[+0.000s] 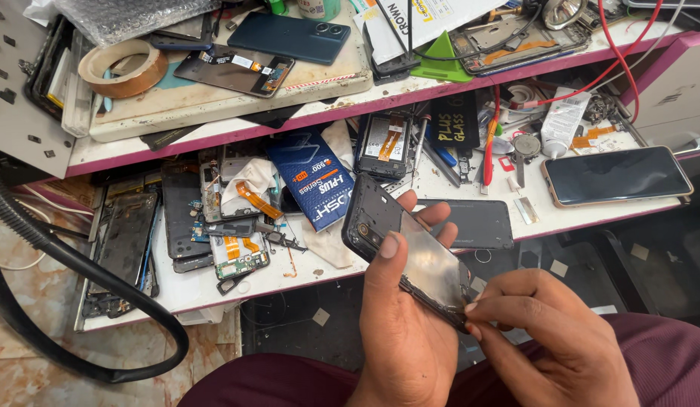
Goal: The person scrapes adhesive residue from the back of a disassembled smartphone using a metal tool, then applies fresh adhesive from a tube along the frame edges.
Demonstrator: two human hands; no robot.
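Grip: left hand [406, 316] clasps the opened phone [410, 252] — right hand [546, 332] pinches its lower edge.
Around: blue box [314, 179], intact phone [617, 175] — cluttered bench [591, 215].

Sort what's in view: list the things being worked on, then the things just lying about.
In hand:
left hand
right hand
opened black phone

Lying about:
tape roll
teal phone
blue box
intact phone with dark screen
green triangular stand
black hose
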